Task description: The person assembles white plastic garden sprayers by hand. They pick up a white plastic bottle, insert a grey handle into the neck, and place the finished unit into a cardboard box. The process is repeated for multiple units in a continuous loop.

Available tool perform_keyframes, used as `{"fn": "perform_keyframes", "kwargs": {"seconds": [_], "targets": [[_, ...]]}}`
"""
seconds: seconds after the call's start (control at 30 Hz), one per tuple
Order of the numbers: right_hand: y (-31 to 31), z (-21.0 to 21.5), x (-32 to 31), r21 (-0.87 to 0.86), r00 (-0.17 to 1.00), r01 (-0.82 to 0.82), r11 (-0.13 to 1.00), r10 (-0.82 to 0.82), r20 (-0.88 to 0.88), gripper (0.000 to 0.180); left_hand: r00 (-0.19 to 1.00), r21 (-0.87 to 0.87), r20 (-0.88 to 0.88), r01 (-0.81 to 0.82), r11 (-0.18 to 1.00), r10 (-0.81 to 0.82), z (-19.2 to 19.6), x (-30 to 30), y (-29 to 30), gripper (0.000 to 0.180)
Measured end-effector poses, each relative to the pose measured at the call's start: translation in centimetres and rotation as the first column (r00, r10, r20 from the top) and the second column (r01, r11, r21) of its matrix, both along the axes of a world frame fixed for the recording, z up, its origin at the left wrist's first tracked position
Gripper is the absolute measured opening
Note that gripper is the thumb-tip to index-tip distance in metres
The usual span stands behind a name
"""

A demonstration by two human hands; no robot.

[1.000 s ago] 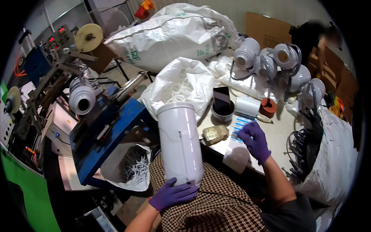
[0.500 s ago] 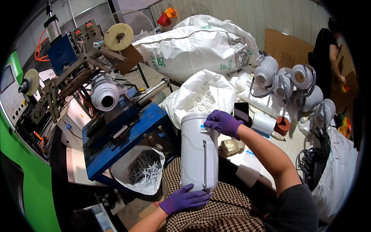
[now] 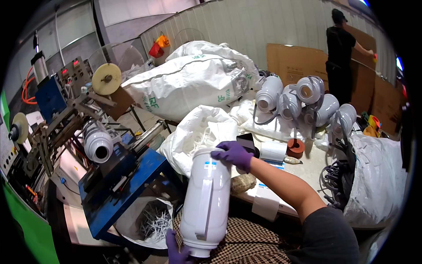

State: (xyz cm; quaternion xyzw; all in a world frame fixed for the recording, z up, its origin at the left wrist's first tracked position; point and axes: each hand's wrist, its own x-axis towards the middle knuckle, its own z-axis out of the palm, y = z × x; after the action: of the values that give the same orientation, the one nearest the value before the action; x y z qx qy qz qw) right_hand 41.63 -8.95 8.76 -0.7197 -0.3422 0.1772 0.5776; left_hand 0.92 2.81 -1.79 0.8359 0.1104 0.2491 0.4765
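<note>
— Jug (image 3: 205, 200), white plastic with a moulded handle: where is it?

— Over the person's checked lap, tilted, its mouth leaning toward the worktop (image 3: 307, 176) and its base low near the bottom edge of the view.

— Who has it?

— Both gloved hands. The right hand (image 3: 234, 154), in a purple glove, lies over the rim at the top, its grip clamped on the jug's mouth. The left hand (image 3: 176, 251), also in purple, cups the base from below; only part of it shows, fingers wrapped on the bottom edge.

— What sits around it?

— Just behind the jug, an open white sack (image 3: 198, 134). To the left, a blue machine (image 3: 118, 176) with another white jug (image 3: 97, 145) lying on its side in it. On the worktop, a roll of labels (image 3: 273, 151), a reddish tape ring (image 3: 295, 148), and beyond them a cluster of more white jugs (image 3: 303, 103). A big filled sack (image 3: 189, 83) lies behind.

— Anyone else?

— A person in dark clothes (image 3: 339, 48) stands at the cardboard sheets far back, well apart.
</note>
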Motion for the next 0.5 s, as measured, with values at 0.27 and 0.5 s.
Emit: {"fn": "perform_keyframes", "kwargs": {"seconds": [0.27,0.5], "targets": [[0.3,0.2,-6.0,0.071,0.977,0.116,0.991,-0.101,-0.189,0.04,0.963,-0.561,0.233,0.018,0.828,0.138,8.0,-5.1,-4.0,0.107],[11.8,3.3,-15.4,0.051,0.854,-0.454,0.889,0.419,0.308,0.038,0.673,-0.55,0.188,-0.531,0.644,0.716,2.5,-13.9,-1.9,0.085]]}}
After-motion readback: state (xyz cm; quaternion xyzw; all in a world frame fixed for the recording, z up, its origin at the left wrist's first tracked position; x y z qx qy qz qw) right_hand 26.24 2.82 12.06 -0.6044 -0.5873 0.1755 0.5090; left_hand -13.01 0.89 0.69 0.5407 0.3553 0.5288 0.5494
